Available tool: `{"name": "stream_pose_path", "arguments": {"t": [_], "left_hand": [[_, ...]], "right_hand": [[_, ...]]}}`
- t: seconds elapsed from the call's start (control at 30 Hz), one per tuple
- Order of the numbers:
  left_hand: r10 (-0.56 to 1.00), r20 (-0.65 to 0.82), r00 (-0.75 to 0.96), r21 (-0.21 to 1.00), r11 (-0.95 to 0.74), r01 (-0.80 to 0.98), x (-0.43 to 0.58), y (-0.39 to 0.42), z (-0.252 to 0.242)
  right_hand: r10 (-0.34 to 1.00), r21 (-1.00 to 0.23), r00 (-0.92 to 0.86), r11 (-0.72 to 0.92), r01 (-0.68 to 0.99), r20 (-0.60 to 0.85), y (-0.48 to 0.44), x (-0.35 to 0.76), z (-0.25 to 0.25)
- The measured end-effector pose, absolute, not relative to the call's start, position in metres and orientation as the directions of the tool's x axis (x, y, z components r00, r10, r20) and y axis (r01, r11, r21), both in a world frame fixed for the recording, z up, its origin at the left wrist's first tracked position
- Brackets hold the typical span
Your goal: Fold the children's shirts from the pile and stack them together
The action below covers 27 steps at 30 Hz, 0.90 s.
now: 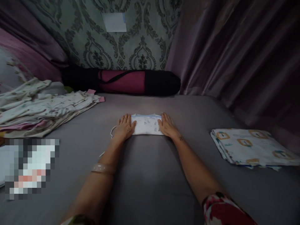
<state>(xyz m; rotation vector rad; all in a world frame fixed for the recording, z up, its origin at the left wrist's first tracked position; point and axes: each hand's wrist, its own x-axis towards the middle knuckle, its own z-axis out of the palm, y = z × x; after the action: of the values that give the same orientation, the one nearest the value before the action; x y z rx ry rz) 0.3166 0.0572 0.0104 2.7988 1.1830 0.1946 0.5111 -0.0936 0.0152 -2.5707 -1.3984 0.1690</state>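
Note:
A small white garment with a faint blue print and a blue edge [147, 125] lies folded into a flat rectangle on the grey sheet [150, 162]. My left hand [124, 127] rests flat on its left end, fingers stretched forward and thumb on the cloth. On the opposite end my right hand [167, 125] lies flat in the same way, its thumb also on the cloth. Neither hand grips anything. A thin white cord [112, 132] shows beside my left hand and wrist, partly hidden behind the forearm.
Loosely stacked printed clothes [51, 106] are at the left. A folded white cloth with orange shapes [250, 147] lies at the right. Along the wall rests a long black and maroon bag [122, 82]. Purple curtains [211, 47] hang at the right. A blurred patch [35, 168] covers something at lower left.

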Motion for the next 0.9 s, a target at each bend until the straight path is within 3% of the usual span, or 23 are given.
{"name": "stream_pose_path", "arguments": {"t": [0.23,0.43,0.63,0.77,0.9], "left_hand": [[0.736,-0.028,0.676,0.213,-0.657,0.724,0.315,0.062,0.012],[0.648,0.32,0.691,0.083,-0.746,0.661,0.319,0.045,0.022],[0.679,0.042,0.733,0.082,-0.734,0.675,0.321,0.045,0.016],[0.689,0.012,0.725,0.085,-0.723,0.686,0.322,0.045,0.019],[0.712,0.069,0.699,0.128,-0.701,0.701,0.325,0.044,0.025]], "right_hand": [[0.843,-0.245,0.537,-0.525,0.815,-0.021,-0.096,0.509,0.022],[0.873,-0.21,0.481,-0.457,0.864,0.081,-0.09,0.492,0.03],[0.892,-0.203,0.452,-0.439,0.876,0.023,-0.088,0.488,0.015],[0.891,-0.211,0.453,-0.439,0.873,0.018,-0.091,0.491,0.017],[0.905,-0.196,0.406,-0.379,0.905,0.128,-0.087,0.476,0.03]]}}
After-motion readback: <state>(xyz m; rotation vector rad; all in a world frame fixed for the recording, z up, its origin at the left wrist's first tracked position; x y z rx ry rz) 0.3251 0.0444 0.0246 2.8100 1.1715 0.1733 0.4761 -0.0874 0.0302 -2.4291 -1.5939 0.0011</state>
